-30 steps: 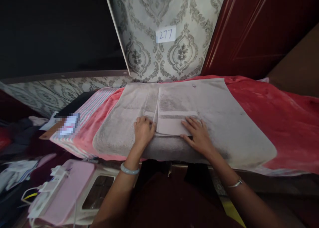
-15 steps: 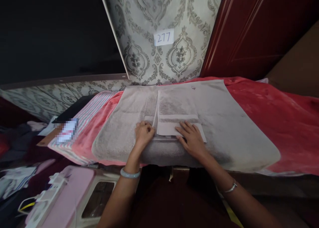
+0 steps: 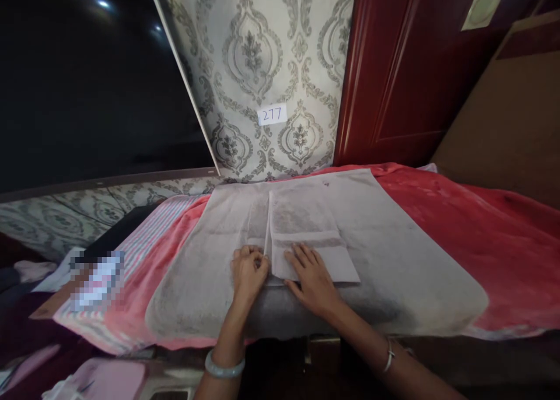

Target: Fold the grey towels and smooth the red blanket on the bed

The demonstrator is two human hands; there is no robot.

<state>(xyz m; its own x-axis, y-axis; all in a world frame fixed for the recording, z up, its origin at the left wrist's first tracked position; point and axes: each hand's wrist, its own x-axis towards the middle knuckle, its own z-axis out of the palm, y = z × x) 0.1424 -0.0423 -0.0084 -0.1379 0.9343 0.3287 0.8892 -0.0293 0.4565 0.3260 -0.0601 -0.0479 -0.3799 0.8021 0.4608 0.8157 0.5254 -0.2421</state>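
A pale grey towel [image 3: 304,213] with a plush band near its front edge lies folded on a larger grey mat [image 3: 406,272]. Its left part shows a raised fold along the lengthwise edge. At that fold's front end is my left hand [image 3: 248,274], thumb and index finger pinched together on what appears to be the towel's edge; the fingertips partly hide it. My right hand [image 3: 314,280] rests flat on the towel's front part, fingers spread, thumb near the front edge.
Under the mat spreads a red blanket [image 3: 437,213], with a striped cloth [image 3: 153,228] at left. A large dark screen [image 3: 100,85] stands behind at left. A red door panel [image 3: 394,67] and patterned wall with a "277" paper [image 3: 272,114] are behind. A pink board [image 3: 111,379] lies below left.
My view has tilted upward, so everything sits lower in the picture. My right hand has slid left across the towel. The left hand keeps its pinch at the fold.
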